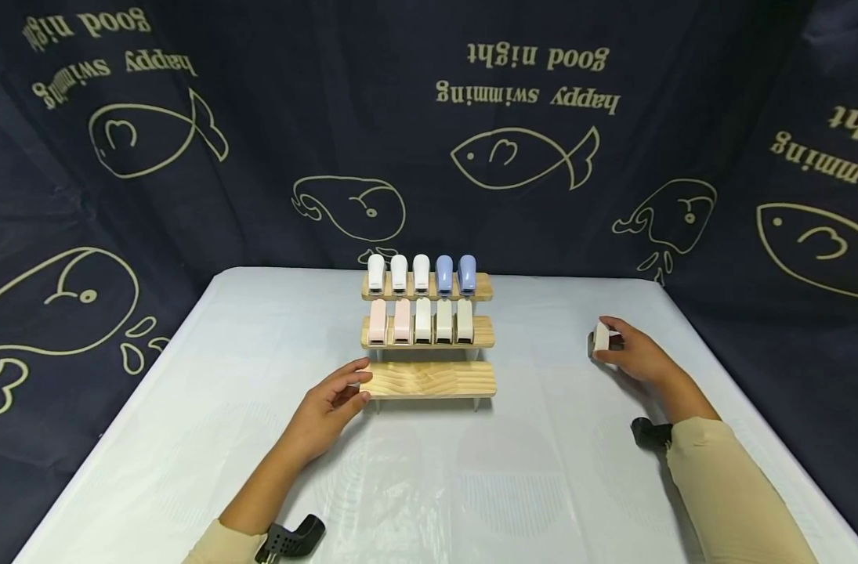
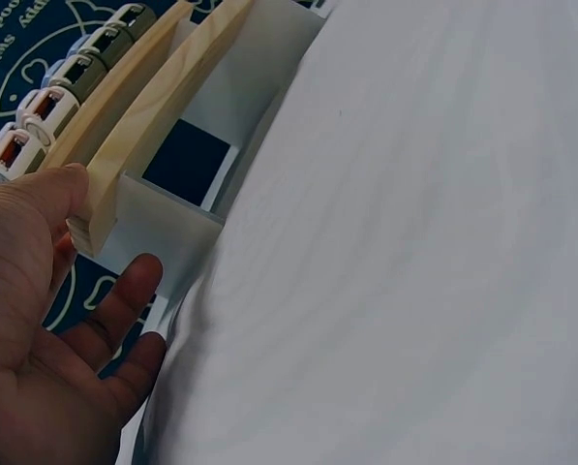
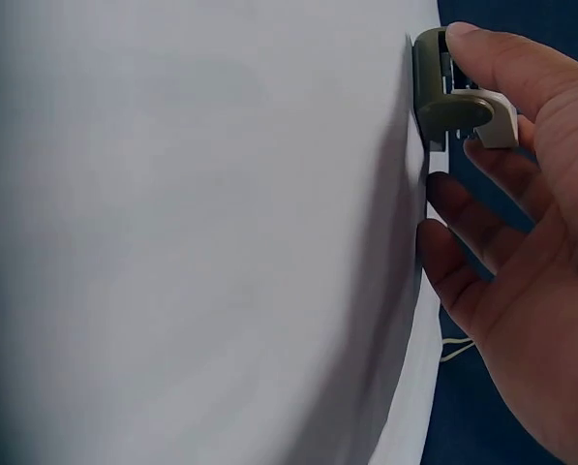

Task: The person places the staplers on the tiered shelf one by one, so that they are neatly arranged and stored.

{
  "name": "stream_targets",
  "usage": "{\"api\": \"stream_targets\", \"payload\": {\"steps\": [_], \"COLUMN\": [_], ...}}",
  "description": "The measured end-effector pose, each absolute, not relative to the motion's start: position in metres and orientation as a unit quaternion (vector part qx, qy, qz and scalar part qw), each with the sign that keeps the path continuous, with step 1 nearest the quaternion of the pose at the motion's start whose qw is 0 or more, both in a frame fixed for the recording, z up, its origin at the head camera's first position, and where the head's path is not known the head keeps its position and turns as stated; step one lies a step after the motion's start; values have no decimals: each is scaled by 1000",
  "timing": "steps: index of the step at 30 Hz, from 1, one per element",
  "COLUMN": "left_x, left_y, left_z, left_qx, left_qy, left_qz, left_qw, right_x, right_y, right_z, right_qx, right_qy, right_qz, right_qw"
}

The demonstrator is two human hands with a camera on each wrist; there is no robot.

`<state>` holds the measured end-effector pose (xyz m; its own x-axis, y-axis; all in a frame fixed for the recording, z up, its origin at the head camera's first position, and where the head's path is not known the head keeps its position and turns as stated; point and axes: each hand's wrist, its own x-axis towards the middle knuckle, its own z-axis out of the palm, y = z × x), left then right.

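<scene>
At the right of the table my right hand (image 1: 636, 352) pinches a small stapler (image 1: 601, 337) between thumb and fingers. In the right wrist view, the stapler (image 3: 453, 102) has an olive-green base and a whitish top and is at the table surface. The left hand (image 1: 330, 403) grips the left end of the lowest wooden shelf (image 1: 429, 380), thumb at the front corner and fingers behind. In the left wrist view, that hand (image 2: 46, 320) has its thumb on the shelf's end (image 2: 100, 203); two lower fingers stand apart near the pale support (image 2: 163, 232).
White and blue staplers (image 1: 444, 274) stand in a row on the top shelf (image 1: 483, 288). Pink and cream staplers (image 1: 423, 321) fill much of the middle shelf (image 1: 485, 333). A white cloth covers the table (image 1: 541, 470). Behind it hangs a dark printed curtain (image 1: 372, 94).
</scene>
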<state>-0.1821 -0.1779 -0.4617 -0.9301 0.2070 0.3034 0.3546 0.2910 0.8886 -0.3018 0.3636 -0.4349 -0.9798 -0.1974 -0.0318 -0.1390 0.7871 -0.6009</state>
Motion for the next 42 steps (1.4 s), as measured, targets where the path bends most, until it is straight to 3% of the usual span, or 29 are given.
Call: {"api": "stream_targets", "payload": {"steps": [16, 28, 42], "left_x": [-182, -181, -181], "left_y": [-178, -177, -176], "left_z": [-462, -462, -462], "left_qx": [-182, -180, -180], "left_qy": [-802, -800, -799], "left_qz": [-565, -569, -569], "left_qw": [69, 65, 69], "right_x": [-300, -283, -274], "right_y": [355, 324, 278], "right_z": [-435, -410, -390], "right_qx": [-85, -120, -202], "right_qy": [932, 911, 894], "right_qz": [-352, -393, -380], "right_qw": [15, -32, -127]}}
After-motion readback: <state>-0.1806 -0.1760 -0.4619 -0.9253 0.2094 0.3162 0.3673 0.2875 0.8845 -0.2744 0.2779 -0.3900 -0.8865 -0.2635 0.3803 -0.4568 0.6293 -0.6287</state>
